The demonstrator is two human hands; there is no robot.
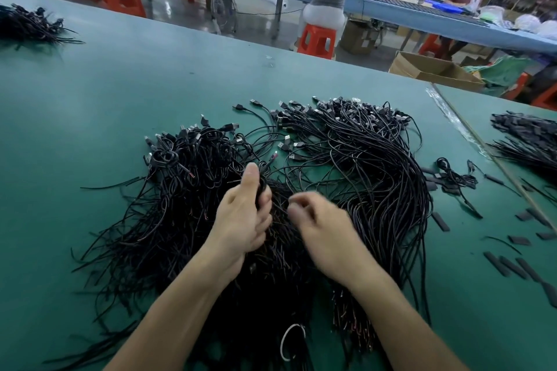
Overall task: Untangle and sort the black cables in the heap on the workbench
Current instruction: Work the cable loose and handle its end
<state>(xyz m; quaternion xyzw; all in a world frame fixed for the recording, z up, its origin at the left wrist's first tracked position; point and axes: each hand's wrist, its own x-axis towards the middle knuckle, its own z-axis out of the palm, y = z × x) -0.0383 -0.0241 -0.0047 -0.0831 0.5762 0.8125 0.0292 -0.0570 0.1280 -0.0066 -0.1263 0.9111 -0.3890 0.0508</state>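
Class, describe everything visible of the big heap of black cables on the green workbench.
The heap of thin black cables lies tangled and spread on the green workbench. Metal-tipped plugs cluster at its far edge; cut ends fan toward the near side. The left hand grips cables at its middle; the blurred right hand is just beside.

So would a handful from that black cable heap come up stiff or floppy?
Probably floppy: the black cables lie in loose curves. Thin, so likely light. They cross everywhere, so neighbours would probably drag along with the bunch in the left hand.
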